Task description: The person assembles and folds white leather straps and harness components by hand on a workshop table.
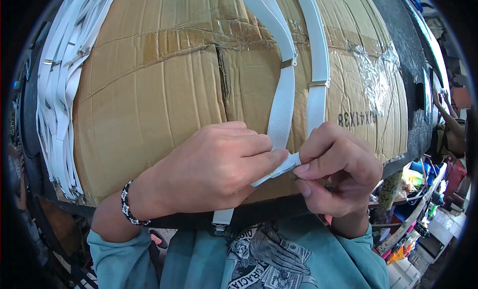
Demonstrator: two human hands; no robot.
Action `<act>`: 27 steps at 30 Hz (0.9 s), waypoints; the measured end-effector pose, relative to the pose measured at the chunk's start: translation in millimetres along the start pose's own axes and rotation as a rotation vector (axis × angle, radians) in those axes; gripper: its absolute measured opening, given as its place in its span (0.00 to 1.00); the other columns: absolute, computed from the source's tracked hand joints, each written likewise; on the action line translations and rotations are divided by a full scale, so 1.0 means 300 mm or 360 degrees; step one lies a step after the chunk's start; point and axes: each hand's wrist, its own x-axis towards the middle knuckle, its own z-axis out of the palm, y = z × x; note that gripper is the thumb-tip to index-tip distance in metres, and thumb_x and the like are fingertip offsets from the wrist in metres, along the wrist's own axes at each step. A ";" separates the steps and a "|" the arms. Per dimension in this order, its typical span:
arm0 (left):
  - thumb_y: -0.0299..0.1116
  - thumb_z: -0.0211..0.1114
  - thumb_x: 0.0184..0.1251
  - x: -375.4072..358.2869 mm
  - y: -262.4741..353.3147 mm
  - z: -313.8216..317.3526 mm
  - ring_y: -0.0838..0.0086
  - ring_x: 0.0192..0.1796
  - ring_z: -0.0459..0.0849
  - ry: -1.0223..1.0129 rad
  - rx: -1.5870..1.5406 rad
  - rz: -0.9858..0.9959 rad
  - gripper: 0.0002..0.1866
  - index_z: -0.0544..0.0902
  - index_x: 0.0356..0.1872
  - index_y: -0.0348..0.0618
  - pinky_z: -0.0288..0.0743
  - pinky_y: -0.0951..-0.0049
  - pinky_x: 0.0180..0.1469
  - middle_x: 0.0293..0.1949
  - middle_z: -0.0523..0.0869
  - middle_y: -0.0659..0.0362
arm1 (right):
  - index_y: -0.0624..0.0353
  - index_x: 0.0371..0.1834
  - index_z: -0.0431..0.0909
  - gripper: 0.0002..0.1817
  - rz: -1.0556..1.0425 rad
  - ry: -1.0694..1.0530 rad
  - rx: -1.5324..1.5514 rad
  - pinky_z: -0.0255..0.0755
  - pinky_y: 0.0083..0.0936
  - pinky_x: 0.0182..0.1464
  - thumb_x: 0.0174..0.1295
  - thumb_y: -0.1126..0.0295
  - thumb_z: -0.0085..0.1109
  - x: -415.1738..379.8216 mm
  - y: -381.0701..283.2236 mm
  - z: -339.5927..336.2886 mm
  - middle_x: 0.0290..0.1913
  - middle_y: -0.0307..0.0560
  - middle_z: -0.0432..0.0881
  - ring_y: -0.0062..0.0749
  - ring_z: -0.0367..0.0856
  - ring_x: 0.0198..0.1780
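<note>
White elastic suspenders [282,102] lie over the cardboard in front of me, with metal adjuster buckles [320,83] on their two straps. My left hand [219,162] is closed on the strap near the front edge, its fingers bent over the band. Close by on the right, my right hand [341,169] pinches the short end of the same white band between thumb and fingers. Just what sits under the fingertips is partly hidden. Below my left hand, one strap end with a metal clip [219,229] hangs over the edge.
The flattened cardboard [159,105] covers a dark table [418,65]. At the left lies a thick bundle of white suspenders [62,100] with metal clips. Another person's arm [450,122] shows at the far right. Colourful clutter [413,189] stands at the lower right.
</note>
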 end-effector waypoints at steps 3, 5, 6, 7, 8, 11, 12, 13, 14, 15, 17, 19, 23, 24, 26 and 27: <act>0.21 0.74 0.36 0.001 0.001 -0.007 0.61 0.31 0.79 -0.0034 0.0017 -0.0001 0.33 0.88 0.54 0.36 0.73 0.63 0.34 0.34 0.81 0.56 | 0.63 0.35 0.82 0.13 -0.0048 -0.0026 -0.0037 0.76 0.25 0.34 0.46 0.86 0.70 0.007 0.001 -0.002 0.35 0.52 0.85 0.36 0.86 0.33; 0.22 0.74 0.36 0.003 0.004 -0.010 0.61 0.32 0.80 -0.0040 0.0016 -0.0003 0.32 0.87 0.53 0.36 0.73 0.63 0.34 0.35 0.81 0.56 | 0.62 0.35 0.83 0.13 -0.0022 -0.0026 -0.0064 0.77 0.26 0.34 0.46 0.86 0.70 0.006 -0.007 0.001 0.36 0.50 0.84 0.36 0.85 0.33; 0.22 0.74 0.37 0.005 0.005 -0.010 0.61 0.32 0.80 -0.0044 0.0017 -0.0003 0.31 0.87 0.53 0.36 0.73 0.63 0.35 0.35 0.81 0.56 | 0.62 0.36 0.83 0.13 -0.0010 -0.0025 -0.0079 0.77 0.26 0.34 0.46 0.86 0.70 0.008 -0.011 0.003 0.36 0.50 0.84 0.36 0.85 0.33; 0.22 0.74 0.36 0.005 0.005 -0.010 0.61 0.32 0.80 -0.0043 0.0016 0.0003 0.31 0.87 0.52 0.35 0.73 0.63 0.35 0.35 0.81 0.56 | 0.61 0.36 0.83 0.14 -0.0031 -0.0058 -0.0121 0.77 0.27 0.34 0.46 0.86 0.70 0.013 -0.017 0.004 0.36 0.49 0.84 0.37 0.85 0.33; 0.22 0.75 0.36 0.005 0.005 -0.010 0.60 0.32 0.80 -0.0042 0.0016 0.0010 0.30 0.87 0.51 0.35 0.73 0.63 0.35 0.35 0.81 0.56 | 0.61 0.37 0.83 0.14 -0.0054 -0.0091 -0.0164 0.77 0.28 0.33 0.46 0.86 0.69 0.020 -0.024 0.004 0.37 0.48 0.83 0.37 0.85 0.33; 0.23 0.74 0.36 0.000 -0.007 0.005 0.60 0.33 0.81 0.0036 -0.0040 0.0054 0.28 0.86 0.48 0.35 0.73 0.62 0.35 0.36 0.81 0.55 | 0.62 0.34 0.86 0.13 -0.0215 -0.0166 -0.0279 0.74 0.25 0.30 0.42 0.84 0.70 0.049 -0.011 0.014 0.33 0.49 0.83 0.33 0.82 0.29; 0.23 0.74 0.36 -0.002 -0.012 0.010 0.59 0.33 0.81 0.0078 -0.0067 0.0071 0.27 0.86 0.47 0.34 0.72 0.62 0.35 0.36 0.81 0.55 | 0.62 0.33 0.87 0.13 -0.0254 -0.0185 -0.0314 0.74 0.25 0.29 0.41 0.83 0.70 0.053 -0.008 0.015 0.33 0.49 0.84 0.32 0.82 0.28; 0.23 0.74 0.36 -0.003 -0.013 0.008 0.59 0.34 0.81 0.0038 -0.0059 0.0065 0.26 0.85 0.46 0.34 0.72 0.61 0.35 0.36 0.81 0.55 | 0.63 0.33 0.87 0.13 -0.0294 -0.0203 -0.0348 0.74 0.24 0.28 0.39 0.83 0.70 0.057 -0.005 0.017 0.32 0.49 0.84 0.31 0.82 0.27; 0.23 0.74 0.36 -0.004 -0.016 0.005 0.59 0.34 0.81 0.0000 -0.0051 0.0056 0.26 0.85 0.45 0.34 0.72 0.61 0.35 0.36 0.81 0.55 | 0.62 0.33 0.87 0.13 -0.0302 -0.0216 -0.0379 0.74 0.25 0.28 0.39 0.83 0.69 0.056 -0.004 0.020 0.32 0.48 0.84 0.31 0.83 0.28; 0.23 0.73 0.36 -0.006 -0.018 0.003 0.59 0.34 0.81 -0.0037 -0.0042 0.0045 0.25 0.85 0.44 0.34 0.72 0.61 0.36 0.36 0.81 0.55 | 0.62 0.32 0.87 0.13 -0.0311 -0.0230 -0.0404 0.75 0.25 0.28 0.39 0.83 0.69 0.058 -0.004 0.022 0.32 0.48 0.84 0.31 0.83 0.28; 0.26 0.70 0.49 0.002 -0.010 0.003 0.61 0.34 0.81 -0.0013 -0.0037 0.0041 0.13 0.83 0.38 0.36 0.74 0.63 0.38 0.33 0.79 0.56 | 0.62 0.32 0.87 0.13 -0.0330 -0.0252 -0.0450 0.75 0.26 0.28 0.38 0.83 0.68 0.062 -0.006 0.026 0.31 0.47 0.83 0.32 0.83 0.27; 0.27 0.68 0.55 0.008 -0.009 0.000 0.62 0.34 0.81 -0.0019 -0.0030 0.0046 0.08 0.83 0.36 0.37 0.75 0.64 0.39 0.31 0.78 0.57 | 0.61 0.31 0.86 0.13 -0.0320 -0.0268 -0.0516 0.75 0.26 0.27 0.37 0.83 0.67 0.066 -0.014 0.024 0.30 0.47 0.83 0.32 0.83 0.26; 0.24 0.71 0.45 0.006 -0.010 -0.006 0.60 0.35 0.81 -0.0075 -0.0035 0.0024 0.17 0.84 0.41 0.37 0.74 0.62 0.38 0.36 0.80 0.56 | 0.61 0.29 0.85 0.13 -0.0266 -0.0245 -0.0634 0.74 0.25 0.26 0.36 0.82 0.65 0.073 -0.032 0.018 0.28 0.46 0.82 0.32 0.82 0.24; 0.23 0.72 0.39 0.003 -0.010 -0.007 0.59 0.35 0.80 -0.0091 -0.0041 0.0007 0.22 0.84 0.42 0.37 0.73 0.61 0.37 0.38 0.81 0.56 | 0.61 0.29 0.85 0.13 -0.0248 -0.0234 -0.0616 0.74 0.25 0.26 0.35 0.82 0.65 0.075 -0.034 0.014 0.28 0.46 0.82 0.31 0.82 0.24; 0.23 0.73 0.40 0.001 -0.010 0.003 0.59 0.35 0.81 -0.0029 -0.0073 0.0015 0.21 0.84 0.42 0.38 0.73 0.61 0.38 0.38 0.81 0.56 | 0.61 0.28 0.85 0.13 -0.0202 -0.0223 -0.0548 0.74 0.25 0.26 0.34 0.82 0.65 0.079 -0.037 -0.005 0.28 0.46 0.82 0.30 0.82 0.24; 0.23 0.73 0.40 0.000 -0.010 0.007 0.59 0.35 0.81 0.0003 -0.0090 0.0018 0.21 0.84 0.41 0.38 0.74 0.61 0.38 0.38 0.82 0.56 | 0.61 0.28 0.85 0.13 -0.0193 -0.0224 -0.0512 0.74 0.25 0.25 0.34 0.82 0.65 0.082 -0.036 -0.007 0.28 0.46 0.82 0.30 0.82 0.24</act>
